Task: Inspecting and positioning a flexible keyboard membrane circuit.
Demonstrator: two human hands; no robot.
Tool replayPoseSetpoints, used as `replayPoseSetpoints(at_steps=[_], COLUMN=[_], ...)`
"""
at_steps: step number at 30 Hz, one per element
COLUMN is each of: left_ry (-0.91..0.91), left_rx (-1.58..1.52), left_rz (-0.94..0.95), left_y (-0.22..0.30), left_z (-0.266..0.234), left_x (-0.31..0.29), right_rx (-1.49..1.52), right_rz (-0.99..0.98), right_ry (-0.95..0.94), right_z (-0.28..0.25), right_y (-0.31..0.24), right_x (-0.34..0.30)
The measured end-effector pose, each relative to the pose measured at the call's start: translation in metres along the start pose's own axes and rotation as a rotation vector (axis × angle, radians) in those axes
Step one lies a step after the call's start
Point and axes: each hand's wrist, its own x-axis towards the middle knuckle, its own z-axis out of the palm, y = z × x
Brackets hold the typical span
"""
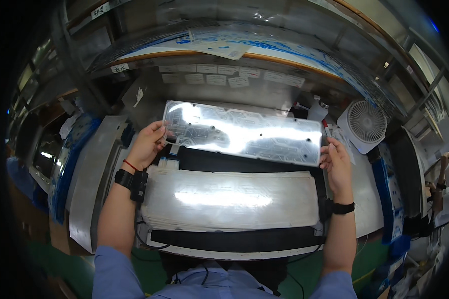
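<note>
A long, clear plastic sheet (254,133) with printed line patterns and several small dark spots is held up over the far side of the bench, tilted slightly down to the right. My left hand (147,144) pinches its left edge between thumb and fingers. At the right edge, the fingers of my right hand (336,162) close on the lower corner. Strong glare hides part of the pattern. Below it, nearer to me, lies a stack of similar translucent sheets (229,212) on a black mat (234,238). Narrow white tabs (169,163) stick out at the stack's far left corner.
A white round fan (363,127) stands at the right back. Metal plates (97,184) flank the bench on the left. A shelf (159,56) with blue-marked sheets crosses above the back wall and its paper labels (215,79). Another person (446,204) is at the far right.
</note>
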Motion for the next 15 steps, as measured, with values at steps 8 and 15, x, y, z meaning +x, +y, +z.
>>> replayPoseSetpoints(at_steps=[8,15], left_ry=[0.147,0.115], left_rx=[-0.213,-0.057], left_rz=[0.022,-0.011], left_y=[-0.0064,-0.0069], left_z=[-0.0024,-0.004], left_x=[0.0051,0.0025], right_rx=[-0.13,-0.399], right_rz=[0.032,0.073], right_ry=[-0.027,-0.34], right_z=[-0.0032,0.0049], right_y=[0.0029,0.002], right_x=[0.0005,-0.0079])
